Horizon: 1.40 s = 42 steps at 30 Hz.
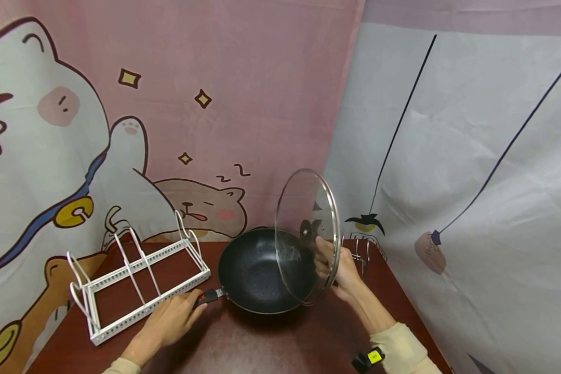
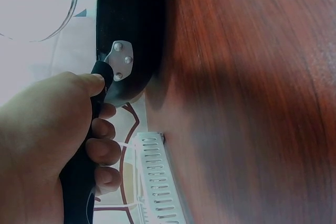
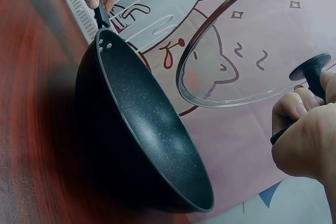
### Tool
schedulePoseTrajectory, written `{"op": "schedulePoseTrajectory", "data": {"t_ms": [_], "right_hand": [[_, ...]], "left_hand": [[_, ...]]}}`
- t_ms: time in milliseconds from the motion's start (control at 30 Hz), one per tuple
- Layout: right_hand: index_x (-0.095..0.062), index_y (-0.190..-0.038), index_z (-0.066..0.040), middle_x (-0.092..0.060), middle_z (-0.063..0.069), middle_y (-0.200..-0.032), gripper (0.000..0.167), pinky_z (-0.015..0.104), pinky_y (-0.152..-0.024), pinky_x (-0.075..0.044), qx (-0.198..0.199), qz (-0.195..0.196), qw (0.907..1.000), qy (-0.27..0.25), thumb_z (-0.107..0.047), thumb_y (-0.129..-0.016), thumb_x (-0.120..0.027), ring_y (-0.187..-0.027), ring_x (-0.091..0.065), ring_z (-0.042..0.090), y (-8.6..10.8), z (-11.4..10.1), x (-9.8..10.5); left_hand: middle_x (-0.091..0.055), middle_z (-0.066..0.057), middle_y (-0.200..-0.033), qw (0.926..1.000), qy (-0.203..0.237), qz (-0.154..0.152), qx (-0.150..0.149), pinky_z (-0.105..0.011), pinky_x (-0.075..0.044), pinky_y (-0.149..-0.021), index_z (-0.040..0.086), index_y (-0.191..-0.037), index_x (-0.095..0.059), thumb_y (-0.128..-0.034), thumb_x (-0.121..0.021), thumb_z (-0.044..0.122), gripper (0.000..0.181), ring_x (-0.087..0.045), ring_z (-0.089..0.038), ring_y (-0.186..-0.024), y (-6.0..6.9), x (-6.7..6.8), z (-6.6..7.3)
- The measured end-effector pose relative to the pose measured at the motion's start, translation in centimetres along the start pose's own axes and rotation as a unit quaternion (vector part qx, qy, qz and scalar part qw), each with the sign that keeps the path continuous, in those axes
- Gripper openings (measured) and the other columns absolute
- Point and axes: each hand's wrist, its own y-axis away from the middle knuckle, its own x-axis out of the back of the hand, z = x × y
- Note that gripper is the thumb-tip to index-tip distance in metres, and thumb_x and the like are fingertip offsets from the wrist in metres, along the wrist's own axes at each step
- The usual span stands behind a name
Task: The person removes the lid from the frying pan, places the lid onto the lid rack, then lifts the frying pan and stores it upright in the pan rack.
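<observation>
Glass in a shiny metal rim, the lid (image 1: pixel 304 208) is raised nearly on edge over the right side of the dark pan (image 1: pixel 262 275), apparently apart from it. It should be stiff, breakable and slick across its face, so its black knob (image 3: pixel 310 68) is the surest hold; the right hand (image 1: pixel 341 265) has its fingers curled round that. The pan looks rigid and likely front-heavy, best steadied by the handle (image 1: pixel 209 296) at its left, where the left hand (image 1: pixel 172 318) wraps thumb and fingers closely. Left of the pan stands a light-looking white rack (image 1: pixel 131 317).
</observation>
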Motion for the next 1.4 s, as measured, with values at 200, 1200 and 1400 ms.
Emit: {"op": "schedulePoseTrajectory", "data": {"t_ms": [200, 1200, 1400], "right_hand": [[-0.055, -0.074, -0.020, -0.045, -0.011, -0.064, 0.048, 0.022, -0.051, -0.029, 0.004, -0.006, 1.0000, 0.003, -0.036, -0.119, -0.061, -0.053, -0.035, 0.005, 0.4, -0.6, 0.5], [-0.053, -0.079, -0.018, -0.042, -0.011, -0.067, 0.043, 0.023, -0.052, -0.027, 0.027, 0.034, 0.9990, 0.008, -0.035, -0.118, -0.063, -0.056, -0.033, 0.006, 2.7, -2.7, 2.9], [-0.053, -0.079, -0.018, -0.044, -0.011, -0.068, 0.043, 0.020, -0.051, -0.030, 0.022, 0.048, 0.9985, 0.015, -0.036, -0.117, -0.064, -0.055, -0.036, 0.005, 2.9, -2.9, 3.3]], "left_hand": [[-0.066, 0.009, -0.079, 0.9999, 0.008, -0.009, 0.007, -0.034, -0.045, -0.057, 0.022, -0.118, -0.070, -0.1052, -0.081, 0.035, 0.021, -0.054, -0.006, -0.063, 0.1, 0.0, -0.1], [-0.074, 0.004, -0.091, 0.9997, -0.001, 0.022, -0.008, -0.034, -0.047, -0.058, 0.020, -0.122, -0.074, -0.1010, -0.085, 0.037, 0.030, -0.060, -0.009, -0.064, 0.0, 0.4, 0.1], [-0.080, -0.002, -0.106, 0.9982, 0.001, 0.057, -0.020, -0.040, -0.060, -0.072, 0.017, -0.126, -0.075, -0.0985, -0.088, 0.035, 0.035, -0.077, -0.020, -0.085, -0.2, 0.5, 0.3]]}}
